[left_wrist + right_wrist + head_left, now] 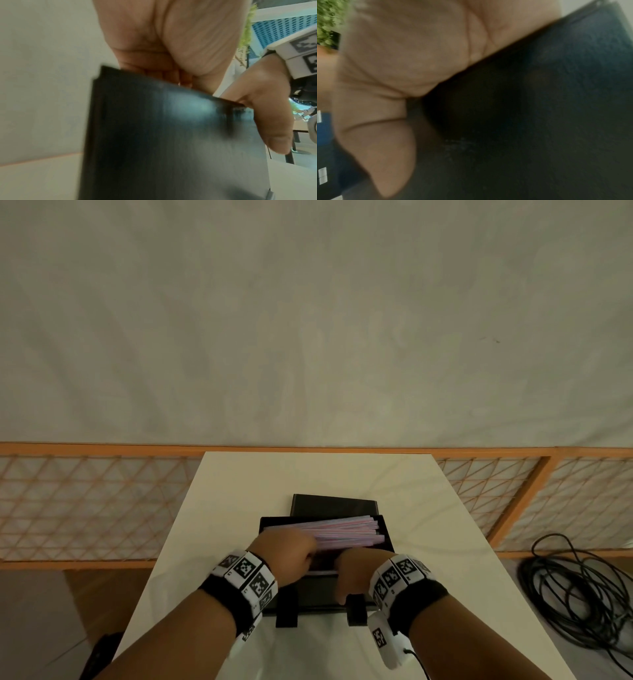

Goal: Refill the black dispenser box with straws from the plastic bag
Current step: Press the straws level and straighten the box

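Observation:
The black dispenser box [386, 537] stands in the middle of a white table [239, 491], its lid [334, 505] tipped open behind it. A bunch of pink-and-blue striped straws [346, 530] lies slanted inside. My left hand [291, 551] reaches into the box's left side, fingers curled round the straws' left ends; the fingertips are hidden. My right hand [356, 571] grips the box's front wall, its thumb [274, 128] on the outside. The left wrist view shows the box front [171, 135] with my left hand [164, 75] dipping behind its rim. The right wrist view shows my right hand [393, 67] against the box [539, 108].
The table is narrow, with its side edges close to the box. An orange lattice fence [85, 508] runs behind it below a pale wall. A coil of black cable [575, 594] lies on the floor to the right.

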The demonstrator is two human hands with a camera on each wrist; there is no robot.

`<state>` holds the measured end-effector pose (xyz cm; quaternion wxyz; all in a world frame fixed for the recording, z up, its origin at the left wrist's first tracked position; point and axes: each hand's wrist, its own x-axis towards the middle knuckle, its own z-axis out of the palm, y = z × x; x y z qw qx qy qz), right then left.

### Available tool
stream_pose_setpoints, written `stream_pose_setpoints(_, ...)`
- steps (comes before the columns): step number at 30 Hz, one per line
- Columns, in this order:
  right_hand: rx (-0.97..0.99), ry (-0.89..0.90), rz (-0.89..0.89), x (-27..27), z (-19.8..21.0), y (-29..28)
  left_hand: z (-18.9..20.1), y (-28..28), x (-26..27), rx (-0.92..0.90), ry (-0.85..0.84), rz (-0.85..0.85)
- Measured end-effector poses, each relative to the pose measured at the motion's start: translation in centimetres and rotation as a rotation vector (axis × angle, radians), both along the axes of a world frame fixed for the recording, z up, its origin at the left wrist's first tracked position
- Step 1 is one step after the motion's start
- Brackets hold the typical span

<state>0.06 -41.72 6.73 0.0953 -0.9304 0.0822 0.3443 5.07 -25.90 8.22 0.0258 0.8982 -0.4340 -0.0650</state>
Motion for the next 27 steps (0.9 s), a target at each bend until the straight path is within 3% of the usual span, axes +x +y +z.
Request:
stream_pose_setpoints(4,-0.001,0.021,-0.016,0.0,0.0,0.0,0.4,-0.3,1.0,-0.118,-0.185,-0.113)
stream_pose_setpoints(8,0.034,0.004,0.005,0.1,0.2,0.0,-0.7,-0.3,2.7,0.086,-0.083,-0.141)
stream_pose_setpoints(12,0.06,-0.096,0.093,-0.1,0.7,-0.4,-0.5,-0.4,3.4,0.121,-0.044,-0.134)
stream_pose_setpoints(17,0.077,-0.105,0.177,0.0,2.7,-1.0,0.6,-0.5,4.0,-0.003,0.385,-0.017)
stream_pose_setpoints(19,0.082,-0.129,0.194,0.3,3.6,-1.2,0.7,-0.3,4.0,0.036,0.43,-0.009)
stream_pose_setpoints(23,0.046,-0.276,0.236,1.5,4.4,-2.0,0.8,-0.3,4.1,0.061,0.414,-0.05)
stream_pose_setpoints(27,0.019,-0.342,0.224,1.9,4.3,-2.4,0.9,-0.6,4.1,0.061,0.237,-0.063)
